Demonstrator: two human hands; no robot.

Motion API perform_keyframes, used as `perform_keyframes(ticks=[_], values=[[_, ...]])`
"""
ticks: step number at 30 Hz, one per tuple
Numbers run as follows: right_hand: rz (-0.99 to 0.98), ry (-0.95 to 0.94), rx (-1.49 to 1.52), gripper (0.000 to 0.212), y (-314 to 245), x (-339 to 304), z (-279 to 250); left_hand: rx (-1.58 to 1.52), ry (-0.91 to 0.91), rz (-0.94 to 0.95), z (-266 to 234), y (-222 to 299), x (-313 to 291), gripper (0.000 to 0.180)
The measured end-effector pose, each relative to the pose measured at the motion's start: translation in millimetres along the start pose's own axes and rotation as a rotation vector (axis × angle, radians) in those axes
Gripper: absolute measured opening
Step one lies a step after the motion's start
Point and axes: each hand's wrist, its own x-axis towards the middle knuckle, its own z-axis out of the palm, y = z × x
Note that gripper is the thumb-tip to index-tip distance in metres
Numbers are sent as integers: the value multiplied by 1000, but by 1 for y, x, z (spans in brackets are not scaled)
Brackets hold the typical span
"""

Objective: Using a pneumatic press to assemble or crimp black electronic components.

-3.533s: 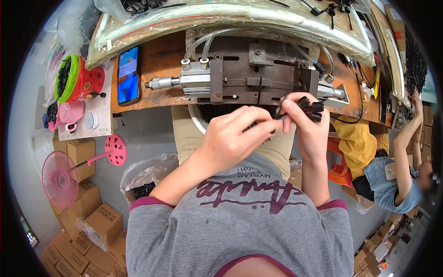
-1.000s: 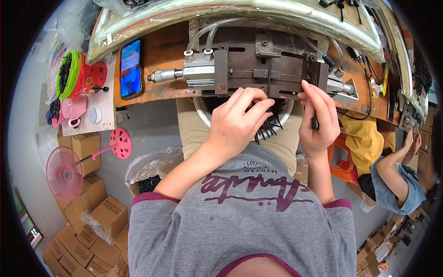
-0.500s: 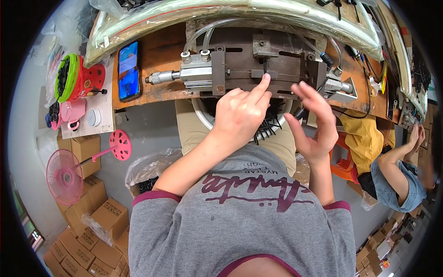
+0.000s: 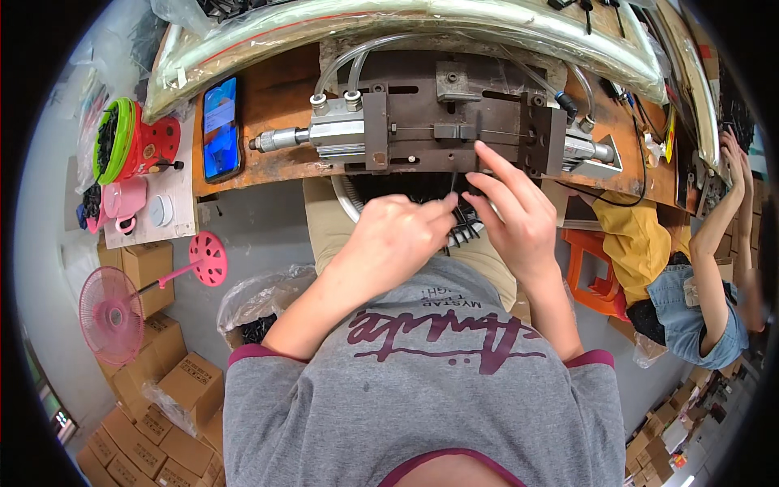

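My left hand (image 4: 402, 239) is closed in front of the fixture, and a thin dark rod (image 4: 453, 183) stands up from its fingertips. Close on its right, my right hand (image 4: 519, 219) pinches a slim black piece (image 4: 479, 128), which reaches up past the index fingertip over the fixture's front; its lower part is mostly hidden by the fingers. Behind both hands lies the dark metal fixture (image 4: 422, 150) with a small block (image 4: 453, 131) at its middle. Under the hands, a white-rimmed basket (image 4: 345, 199) of black sticks (image 4: 464, 231) rests on my lap.
Air cylinders (image 4: 339, 138) (image 4: 583, 150) with hoses flank the fixture. A phone (image 4: 221, 130) lies on the bench's left, near a green and red basket (image 4: 122, 142). A pink fan (image 4: 112, 315) and cartons (image 4: 191, 385) stand left. Another person's arm (image 4: 718, 243) is at right.
Both hands have drawn down from the fixture's middle block toward the lap basket and come together. The rod that stood at the block is gone from there. The other person's arms have risen.
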Motion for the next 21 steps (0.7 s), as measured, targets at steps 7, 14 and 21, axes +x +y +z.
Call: perform_keyframes(ticks=[7,14,21], values=[[-27,-44,-177,22,0,4,20,-204,-177,-107,30,-11,-25,22],[-2,-62,-181,23,-3,9,19,-301,-84,-203,84,-40,-32,21],[170,41,75,26,6,-19,15,-293,297,-340,117,-65,-45,39]])
